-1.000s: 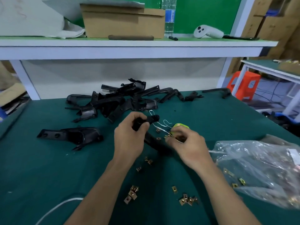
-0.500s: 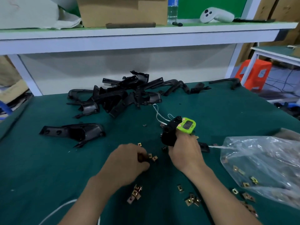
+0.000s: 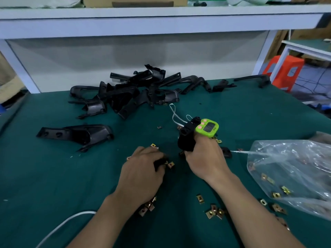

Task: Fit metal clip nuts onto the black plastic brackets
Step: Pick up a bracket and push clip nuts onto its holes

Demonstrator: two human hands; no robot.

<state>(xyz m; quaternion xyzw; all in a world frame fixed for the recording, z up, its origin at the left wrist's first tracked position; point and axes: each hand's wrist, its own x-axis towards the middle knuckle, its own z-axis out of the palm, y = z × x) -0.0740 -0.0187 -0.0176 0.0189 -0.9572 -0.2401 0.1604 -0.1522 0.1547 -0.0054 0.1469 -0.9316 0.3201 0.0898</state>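
a: landmark is the green counter. where's the work?

b: right hand just below it, fingers wrapped round a black bracket whose upper end rises just left of the counter. clamped firm, by the look.

a: left hand?

b: lower left of the counter, down on the green mat, fingers curled over. a clip nut shows at its fingertips, touching or nearly. whether it's pinched i cannot tell; something dark sits under the fingers too.

a: stock?

b: loose nuts scattered well below the counter, more in the plastic bag to its lower right. bracket pile up and left of it.

a: risks?

b: my reading: the nut is small and springy, so a shallow pinch could flick it off among the others. presented the wrong way round, it'd jam on the bracket or ride crooked. the bracket is held one-handed, so a hard push may twist it in the grip. the right forearm lies close over loose nuts, and a sweep could scatter them.
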